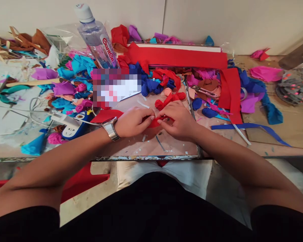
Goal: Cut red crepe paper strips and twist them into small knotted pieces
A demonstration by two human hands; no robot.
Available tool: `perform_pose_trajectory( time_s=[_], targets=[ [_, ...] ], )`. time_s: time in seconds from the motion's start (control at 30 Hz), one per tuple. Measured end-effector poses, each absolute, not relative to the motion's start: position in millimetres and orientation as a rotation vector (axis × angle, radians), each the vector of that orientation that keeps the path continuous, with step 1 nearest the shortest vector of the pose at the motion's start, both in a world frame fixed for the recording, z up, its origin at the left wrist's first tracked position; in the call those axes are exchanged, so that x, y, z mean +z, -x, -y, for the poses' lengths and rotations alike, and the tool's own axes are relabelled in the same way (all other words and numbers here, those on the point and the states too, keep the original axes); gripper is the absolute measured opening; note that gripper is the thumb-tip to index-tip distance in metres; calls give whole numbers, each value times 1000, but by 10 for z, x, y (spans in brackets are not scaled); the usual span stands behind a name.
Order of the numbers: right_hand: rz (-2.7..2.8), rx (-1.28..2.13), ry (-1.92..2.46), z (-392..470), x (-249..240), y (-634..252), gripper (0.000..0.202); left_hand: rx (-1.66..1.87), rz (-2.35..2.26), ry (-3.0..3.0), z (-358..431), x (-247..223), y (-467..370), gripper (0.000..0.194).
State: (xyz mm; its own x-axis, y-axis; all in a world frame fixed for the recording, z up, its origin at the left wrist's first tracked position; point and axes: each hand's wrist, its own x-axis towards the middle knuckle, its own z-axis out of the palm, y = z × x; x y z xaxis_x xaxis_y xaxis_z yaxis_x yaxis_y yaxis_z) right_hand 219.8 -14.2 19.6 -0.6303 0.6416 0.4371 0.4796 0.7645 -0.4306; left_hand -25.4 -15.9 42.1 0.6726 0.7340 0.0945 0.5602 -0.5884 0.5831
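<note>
Both hands meet over the middle of the table, pinching a small red crepe paper strip (155, 123) between them. My left hand (133, 121), with a metal watch (111, 128) at its wrist, grips the strip's left side with thumb and forefinger. On the other side, the curled fingers of my right hand (178, 119) close on the same paper and hide part of it. Just beyond the right hand lie rolled red paper rosettes (164, 101). A flat red piece (107, 116) is partly behind my left wrist.
A phone (128, 92), partly blurred out, lies before a tilted plastic bottle (97, 40). Left are a power strip (77, 125) with cables and heaps of coloured paper. Right are a box cutter (205, 92), long red strips (231, 94) and a blue strip (249, 127).
</note>
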Motion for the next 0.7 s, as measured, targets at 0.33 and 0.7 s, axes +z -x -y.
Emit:
perform_pose_trajectory(
  time_s=[0.33, 0.7],
  targets=[
    [2349, 389, 850, 138, 190, -2173, 13, 496, -982, -2437, 191, 405, 240, 23],
    [2392, 395, 794, 124, 206, -2202, 9, 577, -964, -2542, 218, 396, 240, 23]
  ],
)
